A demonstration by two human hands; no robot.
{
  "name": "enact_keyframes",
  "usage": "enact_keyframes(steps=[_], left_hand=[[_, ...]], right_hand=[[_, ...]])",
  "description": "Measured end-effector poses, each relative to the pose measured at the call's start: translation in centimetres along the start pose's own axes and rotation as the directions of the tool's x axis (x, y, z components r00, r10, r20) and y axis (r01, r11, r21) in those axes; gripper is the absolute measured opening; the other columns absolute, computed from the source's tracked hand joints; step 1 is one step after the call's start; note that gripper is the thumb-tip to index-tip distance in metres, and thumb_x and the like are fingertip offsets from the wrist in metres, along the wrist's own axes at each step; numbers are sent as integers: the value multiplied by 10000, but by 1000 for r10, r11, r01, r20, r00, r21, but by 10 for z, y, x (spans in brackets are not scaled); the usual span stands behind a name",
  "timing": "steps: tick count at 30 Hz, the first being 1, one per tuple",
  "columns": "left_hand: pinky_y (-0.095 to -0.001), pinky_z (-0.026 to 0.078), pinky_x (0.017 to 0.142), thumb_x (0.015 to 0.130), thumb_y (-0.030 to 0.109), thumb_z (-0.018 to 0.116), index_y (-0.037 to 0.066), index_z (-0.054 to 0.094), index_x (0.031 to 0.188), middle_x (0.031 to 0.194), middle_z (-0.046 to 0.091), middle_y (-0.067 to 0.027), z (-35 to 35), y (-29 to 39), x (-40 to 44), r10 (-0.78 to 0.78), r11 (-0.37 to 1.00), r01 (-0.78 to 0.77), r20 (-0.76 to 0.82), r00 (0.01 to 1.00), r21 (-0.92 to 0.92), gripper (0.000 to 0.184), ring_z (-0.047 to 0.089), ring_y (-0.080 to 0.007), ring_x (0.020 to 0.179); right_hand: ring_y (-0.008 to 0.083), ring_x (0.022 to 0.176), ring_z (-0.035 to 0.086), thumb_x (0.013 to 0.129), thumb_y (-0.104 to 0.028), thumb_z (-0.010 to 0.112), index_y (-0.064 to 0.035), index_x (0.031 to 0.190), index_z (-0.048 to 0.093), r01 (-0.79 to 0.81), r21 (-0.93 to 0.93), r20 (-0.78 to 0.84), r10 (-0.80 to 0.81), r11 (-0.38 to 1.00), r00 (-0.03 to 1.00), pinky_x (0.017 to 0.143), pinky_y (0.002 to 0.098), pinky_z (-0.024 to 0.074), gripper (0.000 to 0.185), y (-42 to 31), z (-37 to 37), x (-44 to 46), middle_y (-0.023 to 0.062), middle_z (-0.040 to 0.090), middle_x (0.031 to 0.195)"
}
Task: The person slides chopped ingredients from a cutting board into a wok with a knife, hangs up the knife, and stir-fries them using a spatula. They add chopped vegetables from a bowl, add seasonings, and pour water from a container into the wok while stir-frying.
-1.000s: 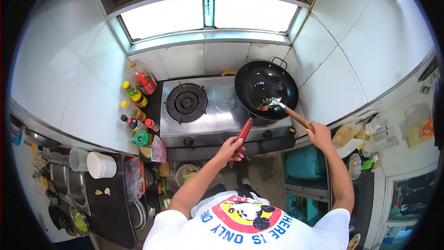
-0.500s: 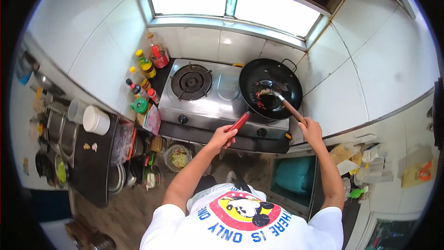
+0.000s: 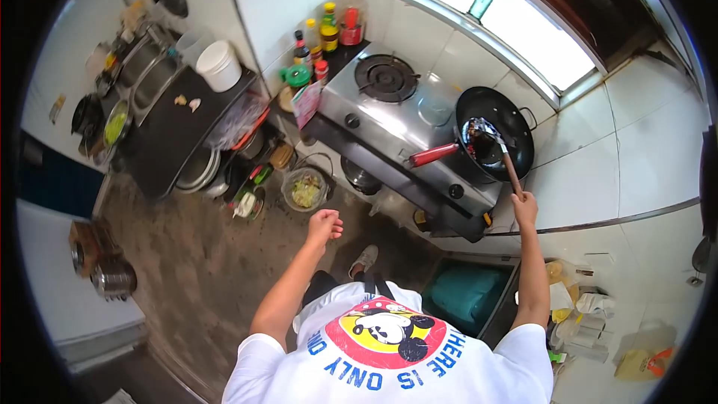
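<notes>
A black wok sits on the right burner, tilted in my view, with its red handle pointing left. Dark reddish bits lie in shiny oil at its bottom. My right hand is closed around the wooden handle of a spatula, whose metal head rests in the wok among the bits. Away from the stove, my left hand hangs over the floor with its fingers curled in and nothing visible in them. Nearest to it is a bowl of chopped vegetables.
The steel gas stove has a bare left burner. Sauce bottles line its left end. A white bucket stands on the dark counter near the sink. A teal gas cylinder sits low at right.
My left hand has let go of the wok handle and moved back and left. My view has turned left. My right hand still holds the spatula in the wok.
</notes>
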State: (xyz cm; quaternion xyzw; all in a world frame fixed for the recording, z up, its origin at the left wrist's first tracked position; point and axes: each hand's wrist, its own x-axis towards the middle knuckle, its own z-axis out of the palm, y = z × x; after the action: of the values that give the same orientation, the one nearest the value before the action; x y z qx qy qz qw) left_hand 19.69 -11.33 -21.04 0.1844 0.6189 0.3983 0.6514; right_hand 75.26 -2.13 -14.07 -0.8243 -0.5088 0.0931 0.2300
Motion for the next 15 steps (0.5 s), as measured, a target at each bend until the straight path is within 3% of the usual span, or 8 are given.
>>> enact_keyframes(steps=[1,2,4,5,8,9,12,15], left_hand=[[-244,512,510,903,208,579,53,583,1008,807,626,-66,-16,-11,-7,-3,999,2,-22,1000,-40,187,598,-124,616],[-248,514,522,902,205,580,58,585,1009,811,627,-67,-30,-21,-16,-10,998,9,-22,1000,-65,182,601,-127,622],[-257,520,544,900,200,583,68,589,1012,818,631,-70,-59,-42,-36,-28,994,26,-20,999,-110,173,607,-133,634],[-258,521,543,899,195,581,67,589,1011,819,632,-73,-75,-54,-48,-37,992,33,-30,999,-124,169,607,-135,632],[-261,524,542,899,177,575,62,588,1012,820,635,-81,-124,-92,-81,-52,983,37,-80,995,-182,162,608,-140,630],[-262,525,541,898,170,573,59,586,1016,819,635,-81,-145,-107,-92,-58,981,37,-103,993,-191,162,609,-140,631],[-262,527,535,898,149,562,53,577,1028,805,633,-82,-205,-151,-129,-99,964,48,-187,977,-262,162,609,-134,627],[-266,529,532,896,148,560,52,569,1037,805,629,-82,-252,-204,-163,-147,939,44,-281,948,-342,170,607,-137,626]], right_hand=[[342,786,641,796,-253,669,-6,940,611,-50,52,17,49,997,999,712,453,506,291,15,5,1,164,659,858],[330,771,630,800,-247,672,-14,950,604,-189,315,90,169,930,981,709,450,507,286,8,2,-6,147,642,863],[304,743,606,808,-236,678,-28,972,589,-459,699,324,328,549,887,705,444,509,280,-1,-4,-23,115,609,874],[273,747,579,835,-214,652,-46,1001,558,-439,832,359,276,339,892,753,424,495,254,-4,-4,-30,94,555,846],[227,831,558,835,-174,638,-29,1009,547,-240,970,212,357,33,910,788,378,465,244,7,13,-44,107,541,907],[215,901,526,827,-157,626,-25,1005,530,-124,984,59,426,126,903,794,358,442,242,-8,14,-65,109,520,958],[215,932,510,816,-157,623,-21,1011,525,-122,937,-43,456,326,889,769,350,433,257,24,49,-100,111,508,1019],[231,936,543,815,-172,605,-45,1037,538,-417,813,215,457,406,863,733,400,502,265,-14,63,-185,94,526,1027]])
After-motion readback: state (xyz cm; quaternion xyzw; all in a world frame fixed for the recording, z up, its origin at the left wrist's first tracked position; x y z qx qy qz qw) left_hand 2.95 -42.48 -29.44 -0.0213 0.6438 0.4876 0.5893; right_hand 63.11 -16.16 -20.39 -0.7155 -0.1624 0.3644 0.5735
